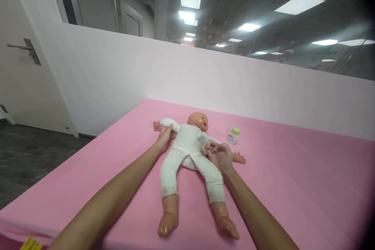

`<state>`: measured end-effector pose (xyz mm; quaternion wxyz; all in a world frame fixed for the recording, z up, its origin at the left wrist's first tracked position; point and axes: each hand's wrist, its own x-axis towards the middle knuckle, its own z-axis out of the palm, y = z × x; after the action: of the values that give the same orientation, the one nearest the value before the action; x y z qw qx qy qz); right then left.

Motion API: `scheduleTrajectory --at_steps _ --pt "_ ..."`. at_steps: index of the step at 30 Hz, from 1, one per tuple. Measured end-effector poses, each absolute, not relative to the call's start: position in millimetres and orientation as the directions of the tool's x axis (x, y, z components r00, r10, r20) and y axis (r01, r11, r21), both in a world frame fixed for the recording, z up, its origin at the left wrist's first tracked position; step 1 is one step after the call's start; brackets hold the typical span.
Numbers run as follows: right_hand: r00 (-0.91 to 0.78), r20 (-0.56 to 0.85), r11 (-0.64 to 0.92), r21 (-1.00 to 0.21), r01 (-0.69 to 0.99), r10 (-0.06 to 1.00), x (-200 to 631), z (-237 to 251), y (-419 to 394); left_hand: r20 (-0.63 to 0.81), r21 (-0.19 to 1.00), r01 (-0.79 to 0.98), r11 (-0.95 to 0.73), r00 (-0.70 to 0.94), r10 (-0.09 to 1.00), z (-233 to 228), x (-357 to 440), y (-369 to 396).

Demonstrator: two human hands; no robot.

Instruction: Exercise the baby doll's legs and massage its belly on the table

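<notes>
A baby doll (187, 140) in a white cloth suit lies on its back on the pink tabletop (123, 156). Its head is at the far side, turned right, and its arms and legs are spread. My left hand (165, 139) is at the doll's upper arm on the left, thumb on the sleeve and fingers partly hidden by the body. At the doll's other side, my right hand (220, 155) has its fingers curled in, over the arm there; anything inside them is hidden. Just beyond this hand stands a small clear jar (233, 136) with a green lid and a label.
A white partition wall (205, 82) rises behind the table's far edge. To the left is a door (26, 70) with a metal handle, above dark flooring (38, 156). Yellow tape (31, 243) marks the table's near left corner.
</notes>
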<state>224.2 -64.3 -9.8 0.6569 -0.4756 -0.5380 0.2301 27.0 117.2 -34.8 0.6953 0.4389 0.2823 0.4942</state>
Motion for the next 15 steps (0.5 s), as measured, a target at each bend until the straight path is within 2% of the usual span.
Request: scheduleTrajectory --at_steps 4,15 --pt "0.184 0.299 0.333 -0.922 -0.197 0.936 224.0 -10.5 -61.0 0.05 0.886 -0.447 0.12 0.35 0.935 -36.8 28.6 119.0" --pt "0.137 0.24 0.274 -0.9 -0.34 0.961 224.6 -10.9 -59.7 0.05 0.88 -0.458 0.124 0.349 0.936 -34.2 30.3 119.7"
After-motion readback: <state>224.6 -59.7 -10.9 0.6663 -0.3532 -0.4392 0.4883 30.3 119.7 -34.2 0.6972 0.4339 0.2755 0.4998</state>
